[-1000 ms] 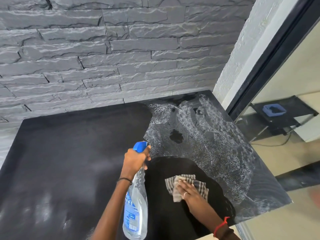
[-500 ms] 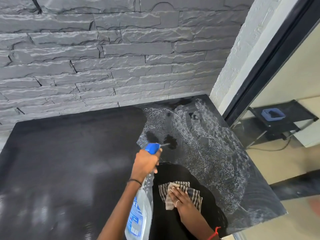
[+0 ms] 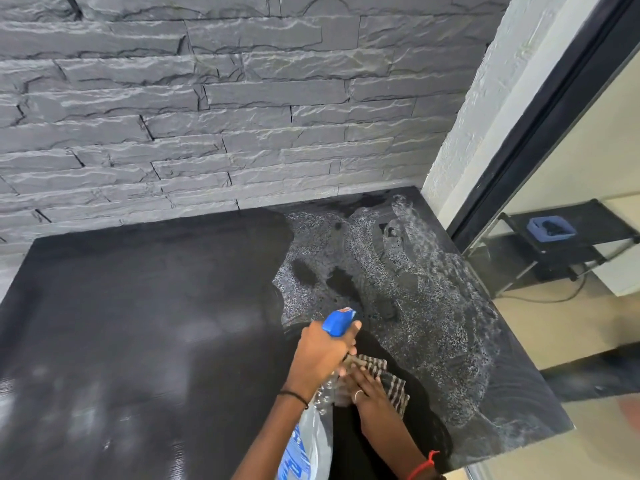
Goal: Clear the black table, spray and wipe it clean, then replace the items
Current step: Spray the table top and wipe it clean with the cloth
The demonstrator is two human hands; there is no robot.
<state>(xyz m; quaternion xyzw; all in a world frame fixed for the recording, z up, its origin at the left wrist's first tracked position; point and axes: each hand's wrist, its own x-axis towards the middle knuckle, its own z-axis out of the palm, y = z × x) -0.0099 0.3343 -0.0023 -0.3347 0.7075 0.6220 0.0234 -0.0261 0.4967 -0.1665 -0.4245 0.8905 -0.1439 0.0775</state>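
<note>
Spray bottle [image 3: 313, 434] is gripped at its neck by the left hand [image 3: 322, 355], blue nozzle aimed away. Just right, the right hand [image 3: 369, 396] rests on a striped cloth [image 3: 393, 381] on the black counter [image 3: 138, 323] — fingers seemingly flat, partly hidden. Beyond, white foam [image 3: 433, 306] speckles the counter's right half — stone wall [image 3: 242, 116] behind.

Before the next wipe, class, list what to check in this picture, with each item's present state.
1. Left hand has its grip on the spray bottle: ok.
2. Nozzle aimed at the black table: ok.
3. Right hand pressing the checked cloth: ok.
4. Foam on the table's right part: ok.
5. Foam on its left part: not ok, none shows.
6. Liquid left in the bottle: cannot tell.
</note>
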